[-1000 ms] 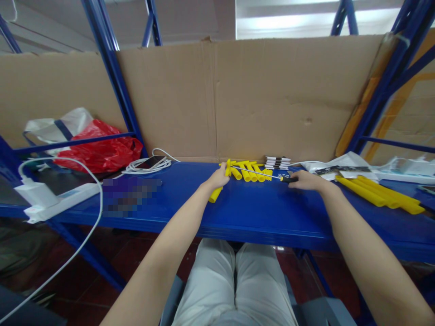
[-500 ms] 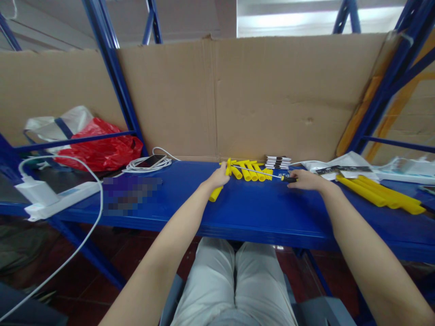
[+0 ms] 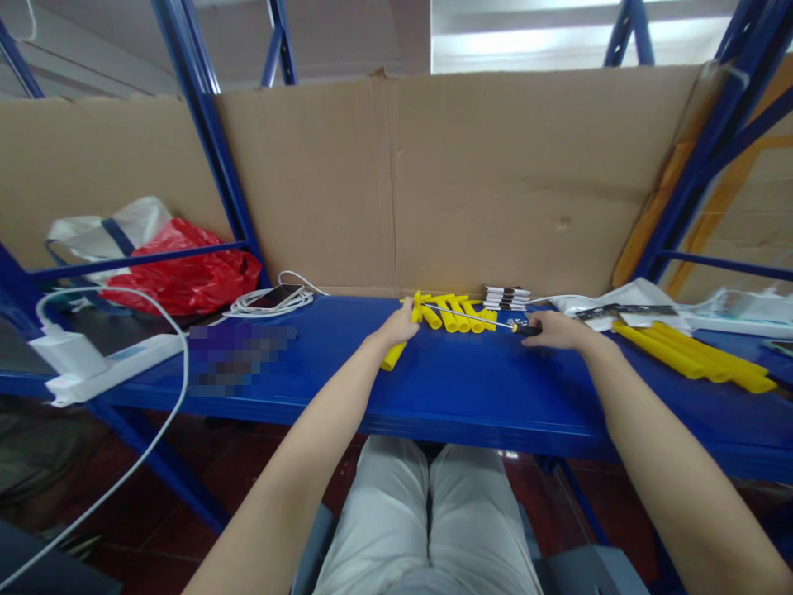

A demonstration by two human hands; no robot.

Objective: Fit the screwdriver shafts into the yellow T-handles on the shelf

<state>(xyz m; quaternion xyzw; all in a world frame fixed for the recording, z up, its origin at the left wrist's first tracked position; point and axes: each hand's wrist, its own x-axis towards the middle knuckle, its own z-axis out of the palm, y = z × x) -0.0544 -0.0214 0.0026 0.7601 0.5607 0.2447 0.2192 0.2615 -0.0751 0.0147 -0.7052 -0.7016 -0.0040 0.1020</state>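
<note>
My left hand (image 3: 398, 324) is closed around a yellow plastic part (image 3: 394, 356) with a tube-shaped lower end and a flanged top. My right hand (image 3: 553, 330) grips the black handle of a long screwdriver (image 3: 474, 316). The thin metal shaft runs left, and its tip meets the upper end of the yellow part at my left hand; the exact contact is too small to make out. Behind the shaft lie several similar yellow parts (image 3: 447, 318) side by side. Tiny light pieces (image 3: 518, 321) sit near the screwdriver's handle.
A banded stack of white cards (image 3: 506, 297) stands against the cardboard wall (image 3: 496, 182). Yellow tubes (image 3: 694, 357) lie at the right by a white plastic bag (image 3: 638, 297). A phone (image 3: 280, 296), coiled cable (image 3: 251, 307), power strip (image 3: 117, 368) and red bag (image 3: 192, 268) are at the left.
Both hands keep almost the same place and grip. The whole view has shifted down very slightly.
</note>
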